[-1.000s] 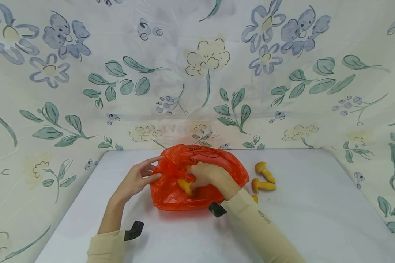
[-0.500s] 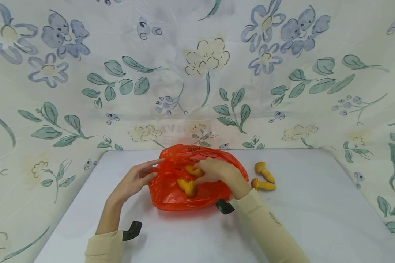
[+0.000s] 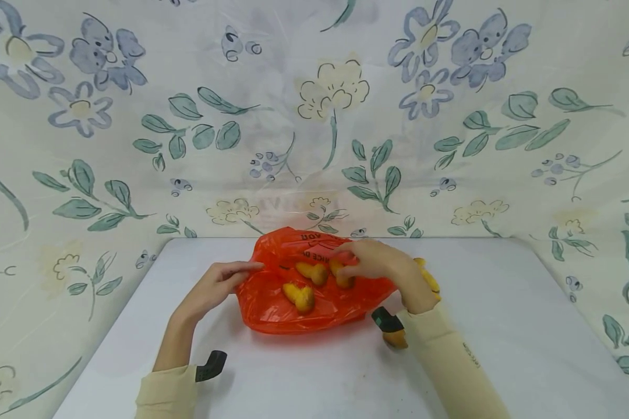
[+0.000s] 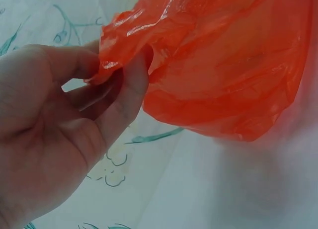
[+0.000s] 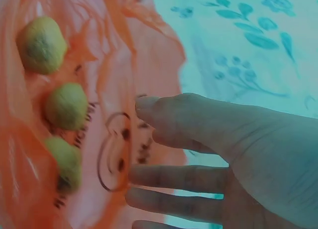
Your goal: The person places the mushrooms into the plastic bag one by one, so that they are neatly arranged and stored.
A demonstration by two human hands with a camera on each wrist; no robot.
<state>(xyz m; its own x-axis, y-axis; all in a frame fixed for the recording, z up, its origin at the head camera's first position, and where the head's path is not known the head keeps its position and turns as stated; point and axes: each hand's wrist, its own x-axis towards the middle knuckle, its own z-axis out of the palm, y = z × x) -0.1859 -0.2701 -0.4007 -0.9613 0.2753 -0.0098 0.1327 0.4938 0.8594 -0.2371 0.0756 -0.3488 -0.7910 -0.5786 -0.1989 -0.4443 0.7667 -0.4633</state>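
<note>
A red plastic bag (image 3: 272, 317) with dark print and a smiling face lies spread on the table. Three yellow mushrooms lie against its plastic: one in front (image 3: 299, 298), one behind it (image 3: 313, 272) and one (image 3: 342, 276) beside my right hand. My left hand (image 3: 217, 291) pinches the bag's left edge between thumb and fingers, plain in the left wrist view, where the red bag (image 4: 228, 80) hangs from it. My right hand (image 3: 374, 260) is over the bag's right part. In the right wrist view its fingers (image 5: 174, 177) are spread and hold nothing.
Right of the bag, more yellow mushrooms (image 3: 428, 278) are partly hidden by my right forearm. Another mushroom (image 3: 395, 339) sits under the right wrist camera. The white table (image 3: 503, 326) meets a flower-patterned cloth (image 3: 314, 145) at the back.
My right hand has moved right and away from the mushrooms in the middle of the bag. A third mushroom now shows beside it. My left hand stays at the bag's edge.
</note>
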